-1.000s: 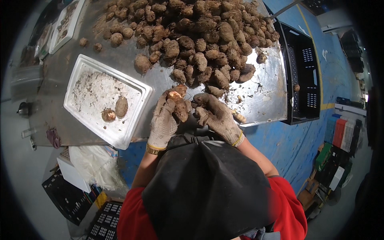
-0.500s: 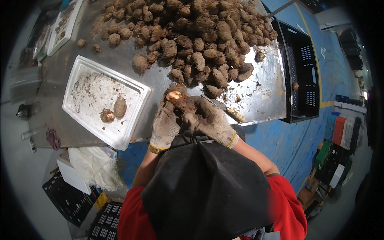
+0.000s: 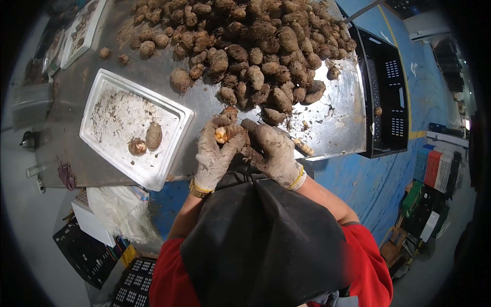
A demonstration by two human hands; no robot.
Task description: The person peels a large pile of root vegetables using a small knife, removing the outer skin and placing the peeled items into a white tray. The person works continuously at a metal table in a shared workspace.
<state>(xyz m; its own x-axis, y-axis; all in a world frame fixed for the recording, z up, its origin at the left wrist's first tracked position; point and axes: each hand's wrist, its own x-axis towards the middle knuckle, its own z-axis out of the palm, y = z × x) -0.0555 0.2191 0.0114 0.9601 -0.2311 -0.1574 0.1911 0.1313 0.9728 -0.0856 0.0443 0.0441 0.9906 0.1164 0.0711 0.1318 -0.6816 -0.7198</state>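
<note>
My left hand, in a dirt-stained white knit glove, grips a brown hairy taro corm with a pale orange cut face. Close beside its right end is my gloved right hand, thumb and fingers apart; whether they touch the corm is hard to see. By the right hand, a knife's light handle lies on the metal table; its blade is hidden. Ahead of both hands rises a big pile of unpeeled taro corms. To the left, a white foam tray holds two corms and dirt crumbs.
A black plastic crate stands against the table's right edge. Another white tray is at the far left. Below the table's left front edge are a white woven sack and black crates. Blue floor shows at right.
My right hand has loosened and opened out from the corm. My left hand has turned and closed around it, tilting the cut face. The knife blade, visible before, is now hidden.
</note>
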